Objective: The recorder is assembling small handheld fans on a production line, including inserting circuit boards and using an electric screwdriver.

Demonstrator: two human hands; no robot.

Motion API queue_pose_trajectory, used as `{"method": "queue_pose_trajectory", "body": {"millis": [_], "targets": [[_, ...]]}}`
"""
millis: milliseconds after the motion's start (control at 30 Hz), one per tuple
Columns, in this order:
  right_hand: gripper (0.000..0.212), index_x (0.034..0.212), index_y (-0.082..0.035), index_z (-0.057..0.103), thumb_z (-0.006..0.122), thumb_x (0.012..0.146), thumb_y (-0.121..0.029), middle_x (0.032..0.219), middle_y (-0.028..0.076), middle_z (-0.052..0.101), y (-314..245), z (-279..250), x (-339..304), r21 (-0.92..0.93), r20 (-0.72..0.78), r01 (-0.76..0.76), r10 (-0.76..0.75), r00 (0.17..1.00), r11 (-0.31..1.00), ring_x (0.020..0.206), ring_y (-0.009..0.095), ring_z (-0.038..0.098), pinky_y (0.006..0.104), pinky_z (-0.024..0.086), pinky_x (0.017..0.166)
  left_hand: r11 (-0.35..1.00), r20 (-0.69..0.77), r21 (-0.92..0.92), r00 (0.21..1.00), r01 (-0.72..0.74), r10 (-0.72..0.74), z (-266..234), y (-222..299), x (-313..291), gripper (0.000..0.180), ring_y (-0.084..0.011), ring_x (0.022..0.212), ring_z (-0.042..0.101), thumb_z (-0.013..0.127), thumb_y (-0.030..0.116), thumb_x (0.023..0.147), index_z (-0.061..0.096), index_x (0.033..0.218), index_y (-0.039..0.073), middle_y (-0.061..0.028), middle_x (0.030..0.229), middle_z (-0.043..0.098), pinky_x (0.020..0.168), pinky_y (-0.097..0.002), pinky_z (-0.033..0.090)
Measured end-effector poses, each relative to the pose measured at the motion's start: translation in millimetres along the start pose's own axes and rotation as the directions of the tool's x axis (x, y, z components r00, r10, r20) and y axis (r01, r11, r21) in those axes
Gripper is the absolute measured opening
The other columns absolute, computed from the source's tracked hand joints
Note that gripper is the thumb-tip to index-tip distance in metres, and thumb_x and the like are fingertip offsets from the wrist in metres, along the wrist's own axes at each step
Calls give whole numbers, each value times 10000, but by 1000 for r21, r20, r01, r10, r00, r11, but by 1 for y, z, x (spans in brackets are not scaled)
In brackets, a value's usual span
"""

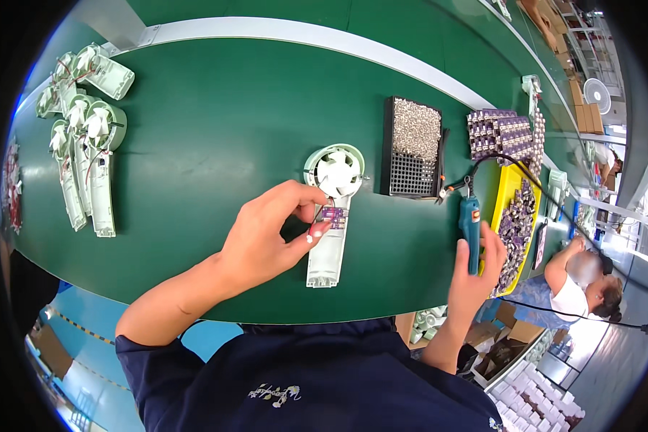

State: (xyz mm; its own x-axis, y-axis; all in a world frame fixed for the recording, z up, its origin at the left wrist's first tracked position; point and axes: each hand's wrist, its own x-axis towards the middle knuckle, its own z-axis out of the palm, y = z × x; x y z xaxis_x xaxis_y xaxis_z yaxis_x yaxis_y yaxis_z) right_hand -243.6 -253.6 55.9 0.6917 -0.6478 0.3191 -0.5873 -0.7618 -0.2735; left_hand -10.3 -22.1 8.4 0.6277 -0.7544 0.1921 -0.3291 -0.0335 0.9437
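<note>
Head view: left hand (270, 222) pinching the purple board (335, 217), right hand (475, 279) around the teal screwdriver (469, 225) — sloppy pinch and that board could slide crooked, tbh.

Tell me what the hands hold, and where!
Right hand: the teal power tool, by its lower body. Left hand: at the purple circuit board, left end; grip unclear.

- Left hand (263, 227): fingers at purple circuit board (335, 215), over pale-green fan casing (327, 255).
- Right hand (475, 285): around teal power screwdriver (470, 223).
- Yellow bin (506, 189): small parts (518, 216).
</note>
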Motion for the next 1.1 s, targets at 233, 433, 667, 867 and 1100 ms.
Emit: {"method": "queue_pose_trajectory", "body": {"millis": [233, 433, 667, 867, 1100], "targets": [[294, 1113, 13, 737, 776, 834, 97, 1190, 148, 718, -114, 44, 41, 754, 238, 169, -503, 831, 635, 833, 183, 713, 271, 572, 658, 1000, 13, -10, 1000, -14, 14, -2, 0, -2, 226, -207, 753, 643, 794, -13, 833, 683, 1023, 44, -68, 861, 618, 616, -347, 531], [199, 1017, 6, 758, 782, 838, 89, 1025, 118, 758, -116, 61, 51, 762, 123, 321, -612, 781, 563, 792, 160, 696, 270, 559, 630, 1000, 32, 7, 999, -10, 10, -3, 1, -2, 232, -238, 747, 662, 812, -52, 780, 681, 956, 23, -80, 830, 647, 644, -354, 542], [89, 1001, 15, 730, 740, 914, 32, 961, 86, 706, -108, 58, 50, 791, 292, 77, -484, 825, 607, 694, 83, 578, 216, 428, 559, 999, 4, -27, 1000, 18, -18, -3, -1, -1, 209, -232, 729, 648, 822, -31, 789, 686, 939, 23, -81, 817, 631, 636, -347, 540], [85, 1023, -9, 697, 716, 943, 13, 881, 26, 544, -109, 49, 54, 661, 311, 133, -431, 847, 739, 685, 40, 513, 211, 373, 546, 1000, 0, -22, 1000, -17, 17, -1, -3, -1, 197, -222, 695, 640, 802, 11, 833, 659, 961, 54, -56, 819, 618, 590, -358, 524], [85, 959, -47, 695, 753, 896, -52, 874, 57, 589, -113, 32, 78, 464, 400, 449, -633, 663, 763, 619, 207, 591, 349, 456, 536, 1000, 18, -16, 1000, -12, 12, -2, -3, 1, 179, -237, 695, 641, 788, 29, 847, 652, 961, 52, -64, 834, 621, 604, -369, 527]]}}
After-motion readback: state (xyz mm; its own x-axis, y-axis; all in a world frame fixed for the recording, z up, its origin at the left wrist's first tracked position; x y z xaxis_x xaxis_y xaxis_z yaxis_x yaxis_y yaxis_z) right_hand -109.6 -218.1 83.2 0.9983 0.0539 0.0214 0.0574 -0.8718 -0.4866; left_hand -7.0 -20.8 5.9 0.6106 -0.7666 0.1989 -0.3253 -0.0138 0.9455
